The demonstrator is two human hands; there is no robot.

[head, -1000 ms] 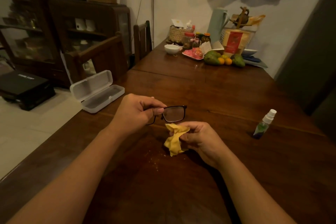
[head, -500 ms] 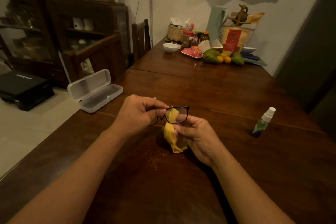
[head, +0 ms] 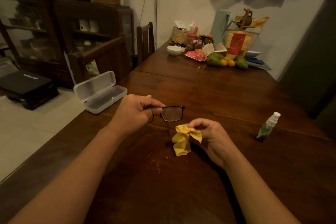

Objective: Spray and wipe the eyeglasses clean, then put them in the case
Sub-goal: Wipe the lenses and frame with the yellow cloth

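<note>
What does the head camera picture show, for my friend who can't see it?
The left hand holds black-framed eyeglasses above a dark wooden table, while the right hand pinches a crumpled yellow cloth close by, not touching them. An open white glasses case lies to the left and a small spray bottle stands to the right.

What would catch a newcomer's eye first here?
The bright yellow cloth pinched in the right hand, just below the black eyeglasses held by the left hand. Then the white case lying open at the left edge of the table and the spray bottle standing at right.
</note>
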